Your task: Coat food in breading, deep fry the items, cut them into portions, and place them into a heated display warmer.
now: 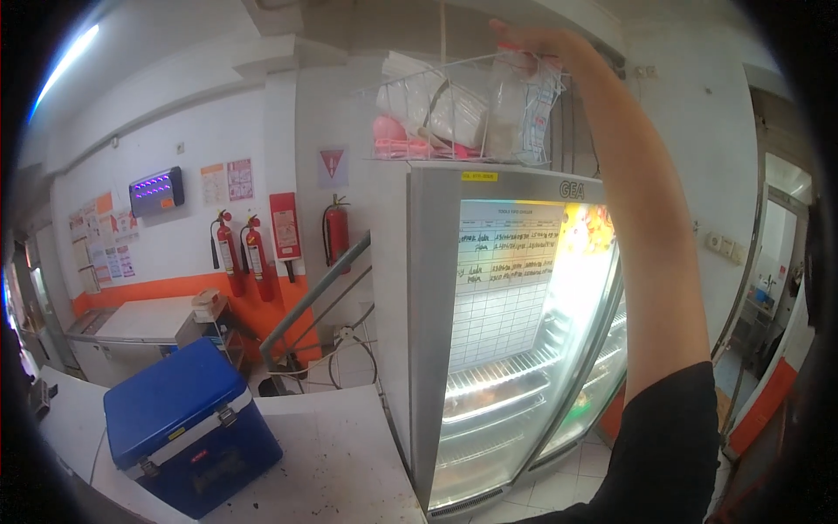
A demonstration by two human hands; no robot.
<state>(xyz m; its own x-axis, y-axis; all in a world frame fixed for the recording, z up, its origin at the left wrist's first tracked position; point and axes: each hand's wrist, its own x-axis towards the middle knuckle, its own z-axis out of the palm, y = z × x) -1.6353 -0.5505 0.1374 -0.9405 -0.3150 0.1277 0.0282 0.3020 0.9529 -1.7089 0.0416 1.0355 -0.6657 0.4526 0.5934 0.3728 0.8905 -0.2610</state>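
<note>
My right hand (529, 43) is raised to a white wire basket (452, 157) on top of a glass-door GEA chiller (419, 327). Its fingers reach over the basket's right end, at the top of a clear plastic bag or container (505, 98) with red at its top. Whether they grip it is unclear. Beside that stands a pack with blue print (541, 118). Farther left in the basket lie white plastic-wrapped packs (452, 108) and pink items (391, 134). My left hand is out of view.
A blue cooler box (180, 406) with metal latches sits on a white counter (340, 452) at lower left. Behind are a metal stair rail (314, 295), red fire extinguishers (337, 229) and a white chest (147, 319). A handwritten log sheet (504, 314) hangs on the chiller door. A doorway (763, 288) is at right.
</note>
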